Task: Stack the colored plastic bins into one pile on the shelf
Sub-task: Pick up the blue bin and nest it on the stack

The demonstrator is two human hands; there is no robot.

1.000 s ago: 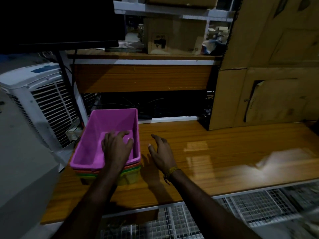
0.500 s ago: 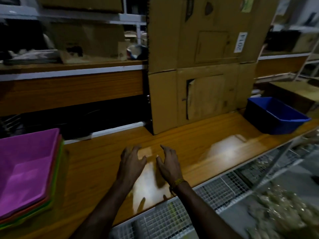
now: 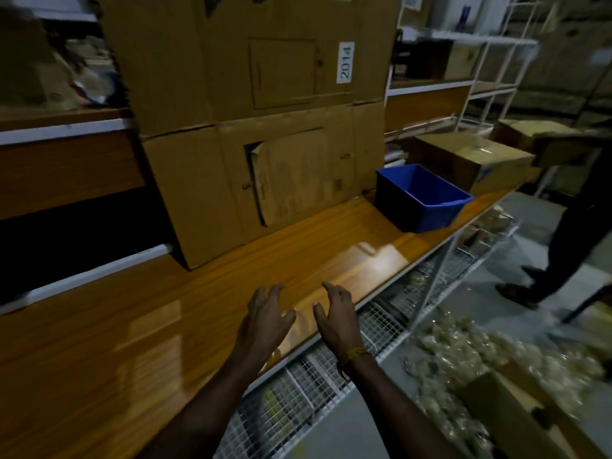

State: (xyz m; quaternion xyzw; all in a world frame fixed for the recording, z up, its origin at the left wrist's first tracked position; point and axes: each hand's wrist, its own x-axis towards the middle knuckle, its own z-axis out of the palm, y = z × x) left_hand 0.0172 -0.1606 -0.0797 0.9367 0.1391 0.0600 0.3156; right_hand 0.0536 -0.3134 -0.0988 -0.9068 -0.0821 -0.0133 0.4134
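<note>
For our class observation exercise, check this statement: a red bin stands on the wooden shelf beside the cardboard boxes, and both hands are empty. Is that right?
Not quite: the bin is blue, not red, as the head view shows. The rest holds: it stands on the wooden shelf beside the cardboard boxes, and the left hand and right hand are empty.

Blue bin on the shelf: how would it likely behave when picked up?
The blue bin looks like rigid moulded plastic, so it probably keeps its shape. It appears empty, so likely light. Its flared rim should offer an easy hold, though glossy walls may be slightly slippery.
</note>
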